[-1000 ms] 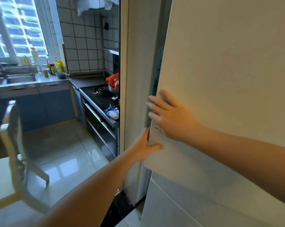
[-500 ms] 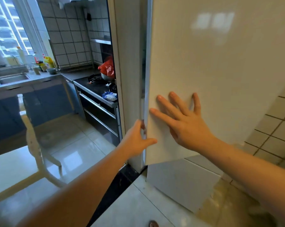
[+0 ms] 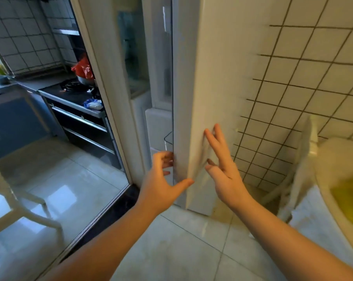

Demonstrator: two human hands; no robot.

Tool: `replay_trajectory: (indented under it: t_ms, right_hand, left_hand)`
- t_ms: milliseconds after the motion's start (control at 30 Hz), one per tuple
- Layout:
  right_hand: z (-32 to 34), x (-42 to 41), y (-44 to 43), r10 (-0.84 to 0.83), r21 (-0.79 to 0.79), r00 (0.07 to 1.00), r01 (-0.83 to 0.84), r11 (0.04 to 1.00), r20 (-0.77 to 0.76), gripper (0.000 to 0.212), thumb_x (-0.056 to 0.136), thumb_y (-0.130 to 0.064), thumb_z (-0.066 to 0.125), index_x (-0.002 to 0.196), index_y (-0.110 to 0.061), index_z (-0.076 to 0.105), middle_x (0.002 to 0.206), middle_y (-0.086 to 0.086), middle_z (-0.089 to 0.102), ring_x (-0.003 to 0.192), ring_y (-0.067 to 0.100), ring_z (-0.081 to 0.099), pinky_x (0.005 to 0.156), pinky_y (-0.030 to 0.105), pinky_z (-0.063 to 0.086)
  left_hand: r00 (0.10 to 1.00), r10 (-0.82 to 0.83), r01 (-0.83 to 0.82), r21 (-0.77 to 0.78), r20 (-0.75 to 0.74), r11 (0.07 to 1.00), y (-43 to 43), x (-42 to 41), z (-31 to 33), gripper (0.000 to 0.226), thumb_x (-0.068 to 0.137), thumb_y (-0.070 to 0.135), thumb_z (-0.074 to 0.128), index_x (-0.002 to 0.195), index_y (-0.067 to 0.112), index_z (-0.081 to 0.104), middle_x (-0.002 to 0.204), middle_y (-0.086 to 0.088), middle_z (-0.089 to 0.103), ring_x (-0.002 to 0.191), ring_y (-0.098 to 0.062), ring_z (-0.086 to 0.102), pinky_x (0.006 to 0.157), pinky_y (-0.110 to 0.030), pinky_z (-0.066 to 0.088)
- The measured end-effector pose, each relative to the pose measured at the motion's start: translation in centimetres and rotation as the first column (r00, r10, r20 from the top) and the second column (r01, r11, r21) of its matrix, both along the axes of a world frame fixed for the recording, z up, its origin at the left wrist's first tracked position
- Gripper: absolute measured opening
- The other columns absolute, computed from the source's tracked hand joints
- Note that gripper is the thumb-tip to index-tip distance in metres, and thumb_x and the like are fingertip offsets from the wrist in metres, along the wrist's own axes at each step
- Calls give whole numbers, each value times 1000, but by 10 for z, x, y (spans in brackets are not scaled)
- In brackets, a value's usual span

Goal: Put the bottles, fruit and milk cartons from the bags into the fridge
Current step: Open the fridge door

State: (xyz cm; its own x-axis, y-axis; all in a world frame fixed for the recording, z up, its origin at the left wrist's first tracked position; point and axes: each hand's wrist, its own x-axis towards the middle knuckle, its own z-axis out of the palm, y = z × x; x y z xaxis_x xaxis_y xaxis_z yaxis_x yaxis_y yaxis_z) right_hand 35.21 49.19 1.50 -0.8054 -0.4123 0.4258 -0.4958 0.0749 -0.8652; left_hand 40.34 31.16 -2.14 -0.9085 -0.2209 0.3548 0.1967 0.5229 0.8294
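Observation:
The white fridge door (image 3: pixel 212 67) stands swung out and I see it almost edge-on. My left hand (image 3: pixel 163 179) grips its lower edge, fingers curled on the inner side and thumb across the front corner. My right hand (image 3: pixel 222 169) lies flat on the door's outer face with straight, spread fingers. Behind the door's edge, the fridge's inside (image 3: pixel 159 82) shows pale, blurred shelves. No bottle, fruit or carton is visible.
A white-tiled wall (image 3: pixel 303 82) is right of the door. At far right, a white chair (image 3: pixel 305 159) sits by a round table (image 3: pixel 338 169) with something yellow on it. Left, past a sliding door frame (image 3: pixel 102 98), are a stove (image 3: pixel 74 90), a red bag (image 3: pixel 83 67) and another chair (image 3: pixel 19 207).
The fridge door has swung further open to the right, from facing me to nearly edge-on. Both hands stayed on it, and my view turned right to show the tiled wall and table.

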Motion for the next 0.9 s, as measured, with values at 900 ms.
replay_trajectory:
  t_ms: [900]
  right_hand:
    - [-12, 31, 312, -14, -197, 917, 100, 975, 400, 77, 77, -3, 38, 151, -22, 35, 147, -1, 51, 136, 13, 48, 113, 41, 41]
  left_hand:
    - [953, -244, 265, -102, 181, 959, 342, 14, -8, 109, 85, 49, 72, 156, 41, -10, 162, 27, -5, 151, -9, 13, 122, -42, 26]
